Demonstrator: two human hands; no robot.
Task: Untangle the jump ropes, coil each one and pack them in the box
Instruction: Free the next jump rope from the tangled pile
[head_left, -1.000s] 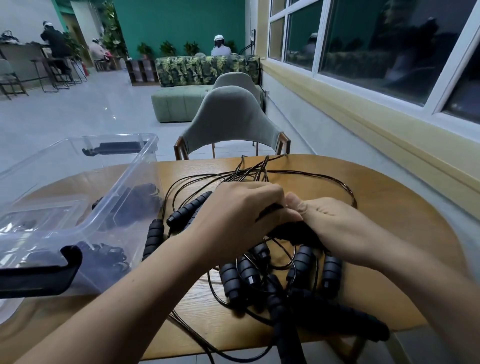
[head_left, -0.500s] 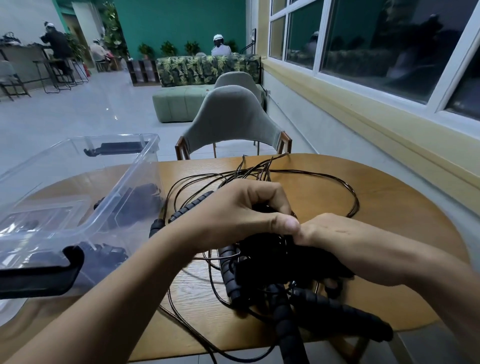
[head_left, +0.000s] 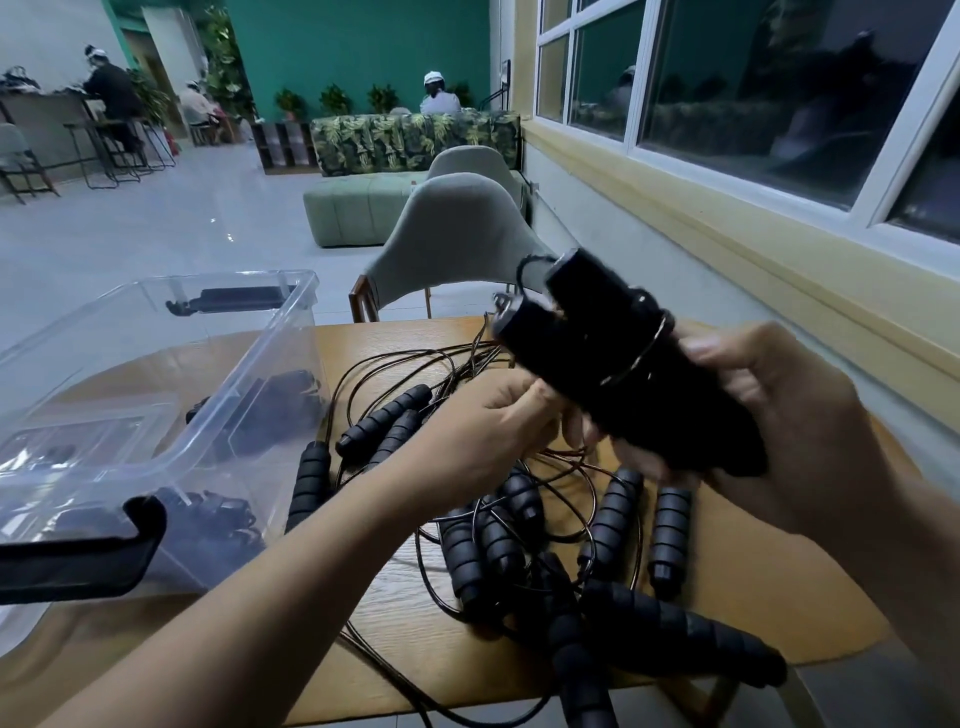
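A bundle of two black foam handles with cord wound round them (head_left: 618, 358) is lifted above the table, blurred by motion. My right hand (head_left: 779, 431) grips its lower right end. My left hand (head_left: 488, 431) holds the bundle from below left, its fingertips hidden behind the handles. Beneath, a tangle of black jump ropes (head_left: 519, 525) with several ribbed handles and thin dark cords lies on the wooden table (head_left: 415, 634). The clear plastic box (head_left: 244, 374) stands at the left, with coiled black ropes inside it.
The box has black latch handles, one close to me (head_left: 78, 551). A grey chair (head_left: 457, 239) stands behind the table. A wall with windows runs along the right. People sit far back in the room.
Both hands have risen from the pile, lifting the wound pair of handles up and to the right. The head view has tilted slightly.
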